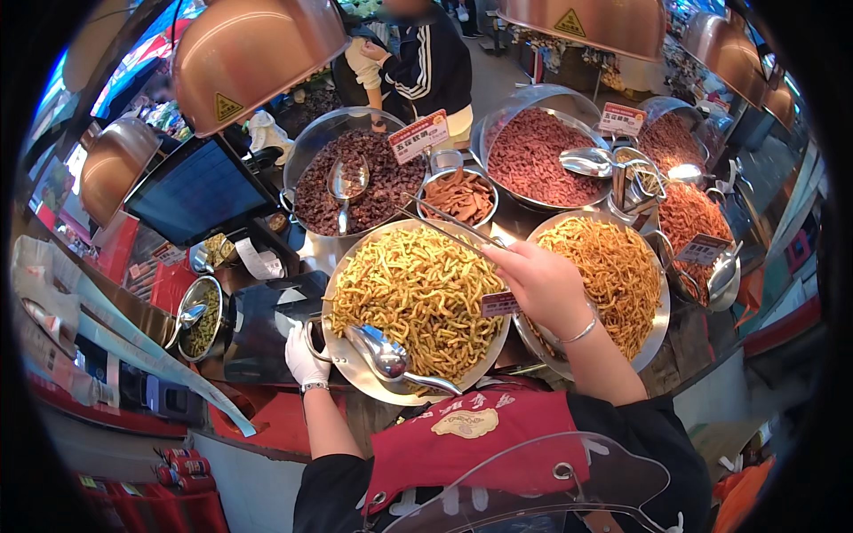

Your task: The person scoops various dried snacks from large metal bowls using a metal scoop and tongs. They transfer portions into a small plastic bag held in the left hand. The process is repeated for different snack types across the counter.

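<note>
My left hand [303, 356] wears a white glove and grips the loop handle [316, 341] of a wide metal pan [363, 392]. The pan is heaped with yellow-green fried strips [426, 286], and a metal scoop [383, 353] lies on them at the near side. Bare and wearing a bangle, my right hand [543, 283] holds long metal tongs [460, 233]. The tongs reach left over the pan's far edge, their tips apart by the small pot of brown strips [460, 198]; nothing shows between them. Below that hand, a price card [498, 304] stands at the pan's right side.
More pans hold dark pieces [390, 160], reddish pieces [540, 156], and orange strips [600, 266]. Copper lamp shades [260, 60] hang above. At left are a screen [200, 190] and an oval dish of green bits [202, 320]. A person [426, 66] stands across the counter.
</note>
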`<state>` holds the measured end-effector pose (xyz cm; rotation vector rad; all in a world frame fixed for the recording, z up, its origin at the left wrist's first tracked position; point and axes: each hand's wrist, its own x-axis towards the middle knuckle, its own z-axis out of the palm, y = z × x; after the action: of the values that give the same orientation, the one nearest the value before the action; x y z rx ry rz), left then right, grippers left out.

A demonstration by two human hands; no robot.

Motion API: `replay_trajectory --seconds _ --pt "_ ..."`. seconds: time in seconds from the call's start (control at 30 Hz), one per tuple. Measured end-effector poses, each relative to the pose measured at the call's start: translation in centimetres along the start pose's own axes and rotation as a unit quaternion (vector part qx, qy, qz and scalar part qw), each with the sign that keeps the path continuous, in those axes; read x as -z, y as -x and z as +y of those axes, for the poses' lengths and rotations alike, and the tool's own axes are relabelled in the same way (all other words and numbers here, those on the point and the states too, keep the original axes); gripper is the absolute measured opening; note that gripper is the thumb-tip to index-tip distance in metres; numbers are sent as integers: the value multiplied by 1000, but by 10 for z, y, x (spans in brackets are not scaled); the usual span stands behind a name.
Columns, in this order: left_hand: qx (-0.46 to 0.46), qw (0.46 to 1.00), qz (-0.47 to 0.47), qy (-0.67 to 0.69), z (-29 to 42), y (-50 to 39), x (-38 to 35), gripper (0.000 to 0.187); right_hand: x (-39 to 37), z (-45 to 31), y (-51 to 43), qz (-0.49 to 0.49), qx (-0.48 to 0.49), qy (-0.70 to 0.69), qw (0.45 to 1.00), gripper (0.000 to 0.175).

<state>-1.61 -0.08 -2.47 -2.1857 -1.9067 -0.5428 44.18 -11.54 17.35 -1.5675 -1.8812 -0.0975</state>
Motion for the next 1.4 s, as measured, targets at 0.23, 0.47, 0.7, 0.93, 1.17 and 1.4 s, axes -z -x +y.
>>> replay_trajectory --seconds 0.23,0.47,0.7,0.93,1.17,1.4 --pt "33 998 -41 -15 7 -4 11 63 5 -12 -2 27 3 -26 999 33" --pt "6 999 42 0 16 1 23 61 3 2 0 43 -11 -91 995 34" --pt "9 998 -31 48 41 -16 55 54 30 115 -25 118 -76 -130 982 40" --pt "-27 996 33 74 30 -10 39 42 51 197 -71 16 -209 119 971 33" --pt "29 995 -44 84 13 -11 16 60 23 241 -79 -52 -143 284 947 22" --pt "14 999 -13 44 6 -2 7 60 -17 254 -103 -116 -179 287 934 32"
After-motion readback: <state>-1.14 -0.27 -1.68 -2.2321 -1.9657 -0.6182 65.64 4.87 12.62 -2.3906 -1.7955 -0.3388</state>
